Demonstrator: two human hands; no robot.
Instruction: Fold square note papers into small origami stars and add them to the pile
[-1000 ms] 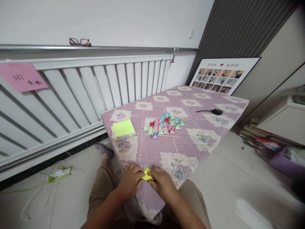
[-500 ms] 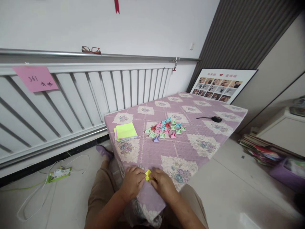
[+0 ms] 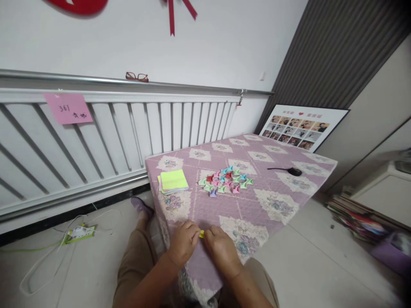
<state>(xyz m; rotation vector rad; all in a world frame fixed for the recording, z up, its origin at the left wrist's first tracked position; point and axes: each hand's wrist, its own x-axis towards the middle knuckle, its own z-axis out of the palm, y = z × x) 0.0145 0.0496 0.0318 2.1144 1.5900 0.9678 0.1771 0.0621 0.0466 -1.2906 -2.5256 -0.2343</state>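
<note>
The small yellow paper (image 3: 202,234), presumably light, pliable and easily creased, was pinched at opposite sides, where gripping seemed safest, by the left hand (image 3: 184,240) and right hand (image 3: 222,249), near the surface's (image 3: 204,267) closest corner.

Left grip (image 3: 184,242) and right grip (image 3: 221,249) sit close together, curled

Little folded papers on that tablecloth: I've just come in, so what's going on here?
A person's left hand and right hand hold a piece of yellow paper, mostly hidden between them, at the near end of the flowered tablecloth. Farther back lie little folded papers in several colours, with a stack of square paper sheets to their left.
</note>
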